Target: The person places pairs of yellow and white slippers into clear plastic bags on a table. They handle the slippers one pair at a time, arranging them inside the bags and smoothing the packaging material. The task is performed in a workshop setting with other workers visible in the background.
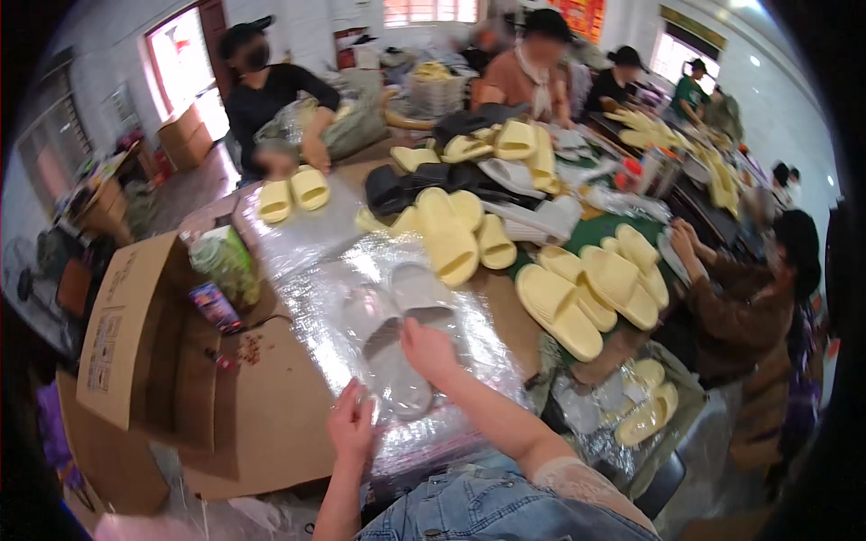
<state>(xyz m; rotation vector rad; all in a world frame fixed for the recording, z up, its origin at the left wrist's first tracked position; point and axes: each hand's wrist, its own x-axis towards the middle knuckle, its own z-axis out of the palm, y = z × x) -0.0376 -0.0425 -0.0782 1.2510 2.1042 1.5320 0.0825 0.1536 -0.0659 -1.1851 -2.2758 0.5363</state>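
Note:
A pair of grey slippers lies on a stack of clear plastic bags in front of me. The nearer grey slipper [401, 383] has its heel toward me, and the other grey slipper [422, 287] lies just beyond it. Shiny film of a clear plastic bag [383, 431] shows around the nearer heel; how far it covers the pair I cannot make out. My right hand [428, 350] is closed at the edge of the nearer slipper, by its strap. My left hand [352, 420] pinches the bag film beside the heel, its fingertips partly blurred.
Yellow slippers [446, 236] and black slippers [388, 189] are piled beyond the bags; more yellow slippers [559, 307] lie right. An open cardboard box [135, 334] and a phone [215, 307] are left. Bagged slippers [645, 415] fill a sack at right. Several people work around the tables.

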